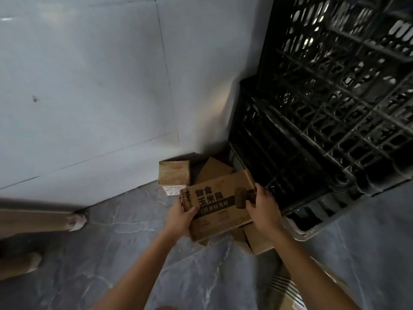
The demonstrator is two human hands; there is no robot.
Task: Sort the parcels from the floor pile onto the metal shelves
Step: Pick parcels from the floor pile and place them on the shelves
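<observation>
Grey marbled floor (125,253) meets a white wall (89,86). The fingers of the left hand (180,217) and right hand (263,209) curl round the ends of a printed cardboard box (220,206), held over at least three other cartons (174,173). Stacked black plastic crates (324,108) crowd the right, and two long brown parcels (33,220) lie at the left.

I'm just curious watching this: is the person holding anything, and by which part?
Yes: a printed cardboard box, held in both hands. The left hand grips its left end, the right hand its right end.
</observation>
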